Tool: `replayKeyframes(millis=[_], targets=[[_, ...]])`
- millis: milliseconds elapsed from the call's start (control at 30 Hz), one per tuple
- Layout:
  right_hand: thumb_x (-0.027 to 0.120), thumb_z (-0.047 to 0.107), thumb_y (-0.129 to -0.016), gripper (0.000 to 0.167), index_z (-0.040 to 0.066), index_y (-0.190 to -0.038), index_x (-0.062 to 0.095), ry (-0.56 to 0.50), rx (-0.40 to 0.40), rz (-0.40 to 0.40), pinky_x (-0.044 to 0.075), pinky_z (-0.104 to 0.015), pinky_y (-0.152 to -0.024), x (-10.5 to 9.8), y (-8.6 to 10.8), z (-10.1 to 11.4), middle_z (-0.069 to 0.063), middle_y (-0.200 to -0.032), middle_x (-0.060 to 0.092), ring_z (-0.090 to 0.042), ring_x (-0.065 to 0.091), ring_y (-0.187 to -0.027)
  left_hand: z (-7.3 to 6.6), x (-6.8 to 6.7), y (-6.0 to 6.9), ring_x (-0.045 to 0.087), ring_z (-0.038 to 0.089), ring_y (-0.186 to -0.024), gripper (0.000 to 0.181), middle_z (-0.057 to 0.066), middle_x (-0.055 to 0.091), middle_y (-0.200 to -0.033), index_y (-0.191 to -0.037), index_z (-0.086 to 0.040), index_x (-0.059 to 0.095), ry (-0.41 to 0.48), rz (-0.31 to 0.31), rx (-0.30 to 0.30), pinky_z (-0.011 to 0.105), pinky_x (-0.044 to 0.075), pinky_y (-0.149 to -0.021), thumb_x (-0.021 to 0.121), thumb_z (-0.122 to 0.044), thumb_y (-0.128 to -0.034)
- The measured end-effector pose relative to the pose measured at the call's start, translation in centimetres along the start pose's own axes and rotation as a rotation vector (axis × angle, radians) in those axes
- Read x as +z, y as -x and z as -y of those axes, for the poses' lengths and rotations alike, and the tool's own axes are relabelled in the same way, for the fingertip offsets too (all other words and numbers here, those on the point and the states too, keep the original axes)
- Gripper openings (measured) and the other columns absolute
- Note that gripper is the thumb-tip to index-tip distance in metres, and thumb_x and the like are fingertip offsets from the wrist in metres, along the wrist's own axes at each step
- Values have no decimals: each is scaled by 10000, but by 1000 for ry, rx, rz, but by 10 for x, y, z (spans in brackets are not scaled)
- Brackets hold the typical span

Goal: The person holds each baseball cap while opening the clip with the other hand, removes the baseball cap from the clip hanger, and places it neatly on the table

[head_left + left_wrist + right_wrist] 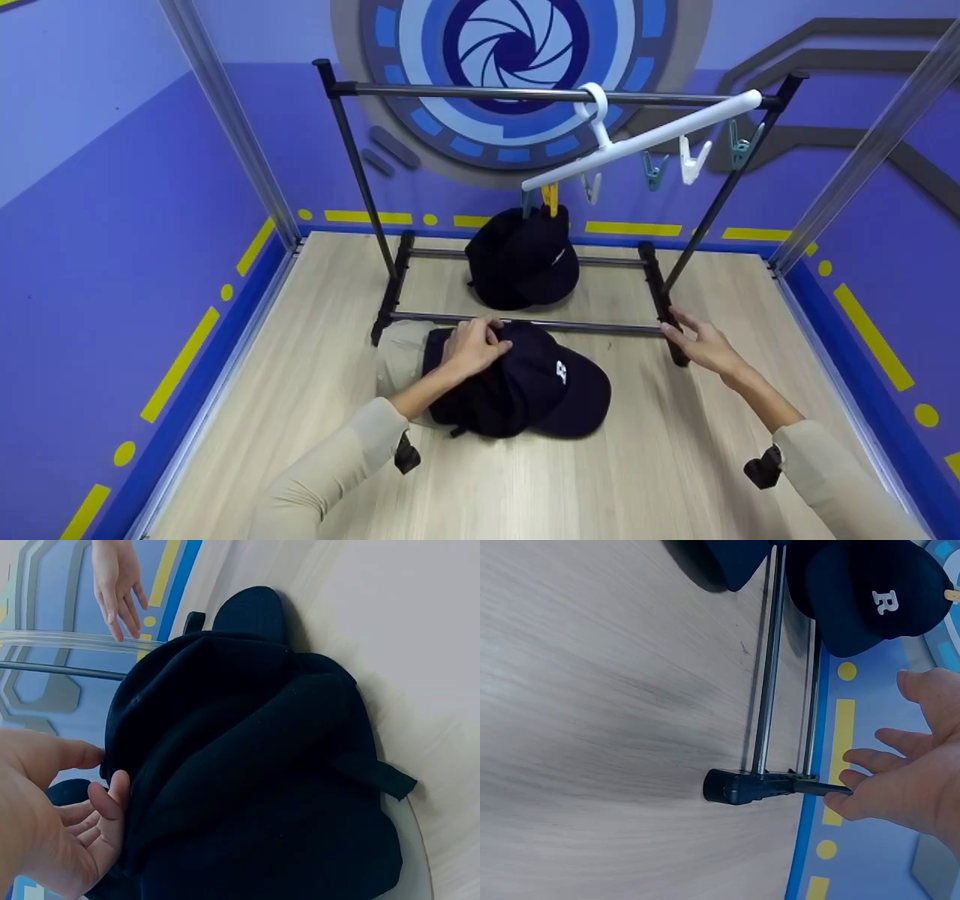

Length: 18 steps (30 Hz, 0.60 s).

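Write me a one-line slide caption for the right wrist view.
Right hand, fingers extended, beside the black rack foot; at upper right, a dark cap bearing a white R.

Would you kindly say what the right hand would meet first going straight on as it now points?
The right hand would probably meet the garment rack's black right foot first, close ahead; whether they touch is unclear.

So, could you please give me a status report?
Left hand at near cap, grip unclear; right hand open beside rack. Another cap clipped to tilted hanger. Rack's front bar between caps.
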State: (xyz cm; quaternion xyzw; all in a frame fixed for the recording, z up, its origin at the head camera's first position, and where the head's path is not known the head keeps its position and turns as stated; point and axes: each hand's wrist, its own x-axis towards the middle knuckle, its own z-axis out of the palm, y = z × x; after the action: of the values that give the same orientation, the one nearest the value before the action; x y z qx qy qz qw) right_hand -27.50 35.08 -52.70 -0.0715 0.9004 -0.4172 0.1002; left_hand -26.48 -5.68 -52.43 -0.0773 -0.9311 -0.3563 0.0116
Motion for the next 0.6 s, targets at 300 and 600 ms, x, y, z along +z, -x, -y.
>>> replayKeyframes(millis=[300, 600], targets=[[470, 339, -1091, 683, -78, -1578, 235, -10, -6, 21, 224, -709, -1166, 2, -4, 0, -385, -1601, 235, -563, 180, -1502, -8, -6, 3, 665, 146, -733, 261, -59, 716, -758, -1077, -176, 746, -44, 36, 13, 428, 565, -715, 772, -323, -864], [465, 365, -1089, 694, -74, -1578, 241, -11, -13, 24, 202, -700, -1182, 2, -11, 2, -378, -1602, 246, -545, 195, -1506, -11, -13, -9, 699, 169, -777, 216, -49, 743, -795, -1061, -150, 746, -91, -23, 79, 394, 554, -722, 754, -271, -882]])
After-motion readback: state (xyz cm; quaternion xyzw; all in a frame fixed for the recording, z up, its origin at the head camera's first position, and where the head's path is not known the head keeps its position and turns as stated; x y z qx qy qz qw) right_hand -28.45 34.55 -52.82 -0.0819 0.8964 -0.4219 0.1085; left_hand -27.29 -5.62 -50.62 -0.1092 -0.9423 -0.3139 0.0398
